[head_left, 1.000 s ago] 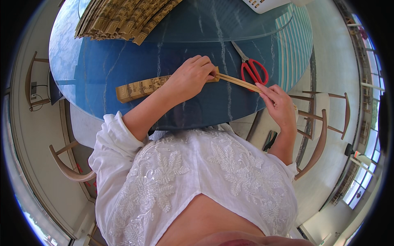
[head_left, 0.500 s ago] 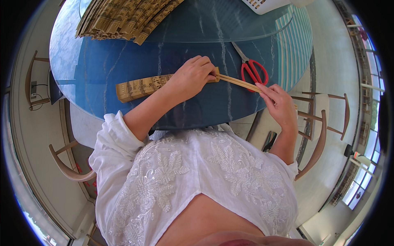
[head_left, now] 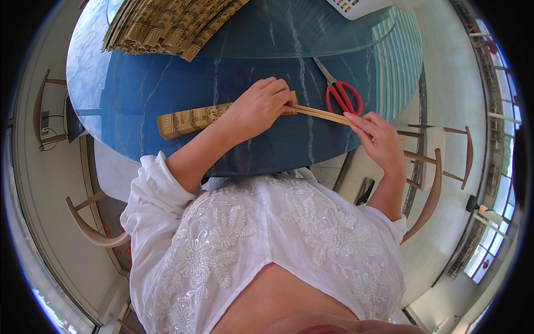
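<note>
A long tan strip lies across the blue table at centre frame, its long axis running left to right, dipping slightly rightward. The left hand presses flat on its middle, fingers curled over the far edge. The right hand, at centre right, pinches the strip's thin right end between fingertips. Red scissors lie just beyond, nearer the right hand. A strip pile is cut off at the top. The strip's print is unreadable.
</note>
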{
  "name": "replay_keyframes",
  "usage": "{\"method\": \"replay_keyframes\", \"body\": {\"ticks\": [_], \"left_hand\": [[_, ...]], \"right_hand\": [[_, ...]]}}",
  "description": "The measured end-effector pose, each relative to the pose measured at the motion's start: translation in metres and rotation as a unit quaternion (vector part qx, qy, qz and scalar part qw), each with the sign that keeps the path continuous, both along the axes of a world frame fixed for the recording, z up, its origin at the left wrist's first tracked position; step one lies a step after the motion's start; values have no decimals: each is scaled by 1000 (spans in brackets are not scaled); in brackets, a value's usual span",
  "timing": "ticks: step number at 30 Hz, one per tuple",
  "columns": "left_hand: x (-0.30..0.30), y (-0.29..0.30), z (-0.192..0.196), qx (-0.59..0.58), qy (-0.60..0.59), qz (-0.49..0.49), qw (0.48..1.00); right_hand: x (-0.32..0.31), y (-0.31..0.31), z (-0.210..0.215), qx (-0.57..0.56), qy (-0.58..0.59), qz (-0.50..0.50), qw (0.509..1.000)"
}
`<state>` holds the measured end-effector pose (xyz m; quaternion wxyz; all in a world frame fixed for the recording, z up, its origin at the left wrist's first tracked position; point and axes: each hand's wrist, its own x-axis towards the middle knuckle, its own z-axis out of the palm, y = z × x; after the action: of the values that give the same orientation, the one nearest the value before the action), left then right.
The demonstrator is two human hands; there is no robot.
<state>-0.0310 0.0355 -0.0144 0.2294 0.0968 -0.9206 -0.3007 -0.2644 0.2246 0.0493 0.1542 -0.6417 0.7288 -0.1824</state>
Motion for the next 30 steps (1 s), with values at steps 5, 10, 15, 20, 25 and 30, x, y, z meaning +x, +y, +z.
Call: {"method": "replay_keyframes", "body": {"ticks": [5, 10, 15, 20, 25, 30], "left_hand": [[2, 0, 5, 5, -1, -6, 1000], [9, -6, 1, -2, 14, 20, 1000], [21, -17, 6, 20, 33, 61, 997], [23, -15, 8, 26, 31, 31, 999], [20, -16, 0, 68, 23, 26, 997], [19, -18, 2, 96, 15, 25, 995]], "right_hand": [[0, -10, -4, -15, -5, 24, 1000], [4, -18, -5, -9, 10, 39, 999], [2, -16, -6, -1, 18, 27, 999], [3, -15, -3, -2, 4, 14, 1000], [0, -15, -7, 0, -10, 3, 1000], [-1, -16, -9, -3, -17, 7, 1000]]}}
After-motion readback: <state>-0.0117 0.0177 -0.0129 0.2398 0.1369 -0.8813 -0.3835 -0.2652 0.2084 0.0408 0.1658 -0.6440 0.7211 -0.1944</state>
